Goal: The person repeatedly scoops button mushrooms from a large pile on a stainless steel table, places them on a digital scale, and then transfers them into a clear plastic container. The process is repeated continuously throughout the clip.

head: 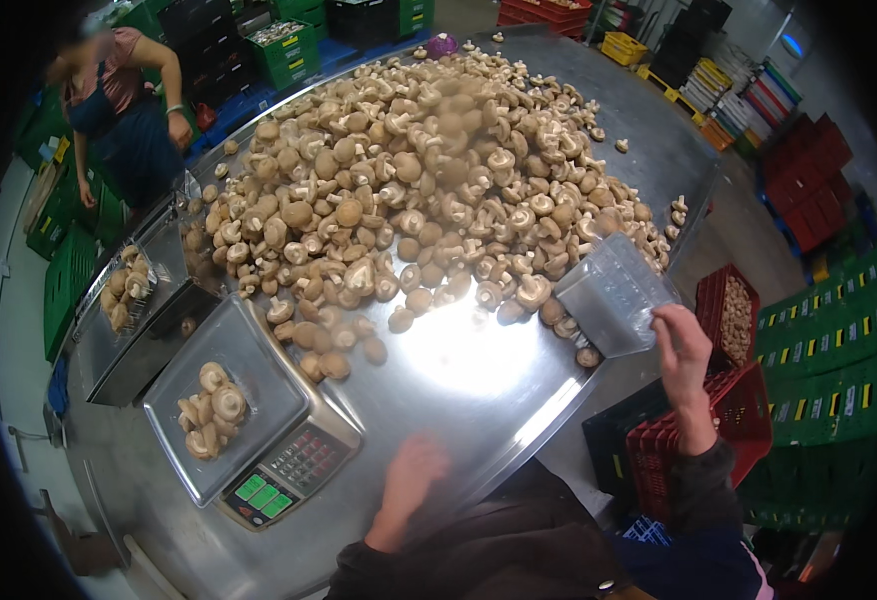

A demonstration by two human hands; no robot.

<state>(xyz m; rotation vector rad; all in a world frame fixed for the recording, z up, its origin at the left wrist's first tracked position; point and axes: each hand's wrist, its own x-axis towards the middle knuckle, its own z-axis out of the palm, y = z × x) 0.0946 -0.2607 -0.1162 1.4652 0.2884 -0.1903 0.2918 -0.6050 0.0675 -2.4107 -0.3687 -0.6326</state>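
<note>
My right hand (684,349) pinches the rim of a clear plastic container (611,296), which is tilted at the right edge of the mushroom heap. Whether it is one container or a nested stack, I cannot tell. My left hand (417,465), blurred by motion, is over the near part of the steel table (378,409); its fingers are not distinct and nothing shows in it. Left of that hand stands a digital scale (288,480) with a lit green display. A small pile of shiitake mushrooms (213,409) rests on its clear pan (258,352). The large shiitake heap (408,165) covers the table's far half.
A steel stand (161,315) at the left bears a wrapped pack of mushrooms (125,289). Beyond it a person (127,112) in an apron stands among green crates (285,56). Red crates (648,457) and stacked green crates (828,360) flank the table's right side.
</note>
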